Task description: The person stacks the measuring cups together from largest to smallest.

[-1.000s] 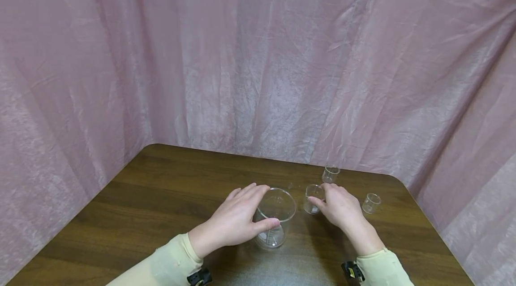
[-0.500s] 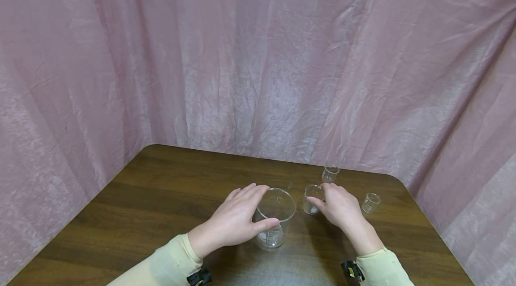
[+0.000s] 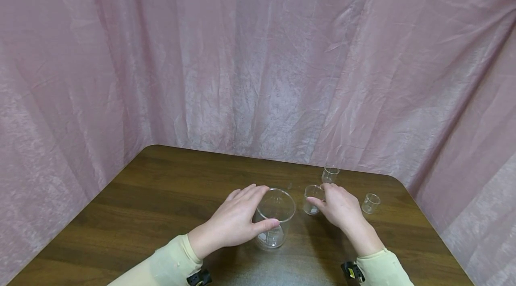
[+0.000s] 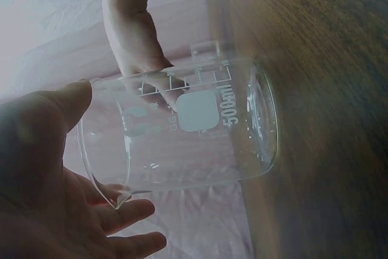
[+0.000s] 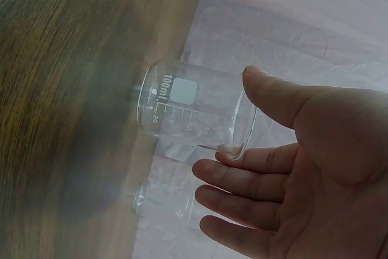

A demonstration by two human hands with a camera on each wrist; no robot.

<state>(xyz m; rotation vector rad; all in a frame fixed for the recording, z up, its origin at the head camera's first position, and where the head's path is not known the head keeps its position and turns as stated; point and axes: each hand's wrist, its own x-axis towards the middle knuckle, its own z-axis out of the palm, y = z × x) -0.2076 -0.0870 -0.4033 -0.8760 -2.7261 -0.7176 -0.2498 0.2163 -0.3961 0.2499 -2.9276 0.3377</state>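
Observation:
My left hand [image 3: 234, 221] spans the rim of a large clear glass beaker [image 3: 271, 237], thumb on the near side and fingers on the far side. In the left wrist view its wall is marked 500ml, and the pouring lip lies by the fingers. Further right, my right hand [image 3: 341, 207] pinches the rim of a smaller beaker [image 3: 312, 207] between thumb and index finger. That one reads 100ml in the right wrist view, where the other fingers extend beside it. Both beakers stand upright on the wooden table [image 3: 181, 174] and look empty.
Behind the right hand, near the table's back edge, stands a small glass beaker [image 3: 330, 174]. Another small beaker [image 3: 371, 203] is to the right of that hand. A pink curtain [image 3: 258, 62] hangs around the table's back and sides.

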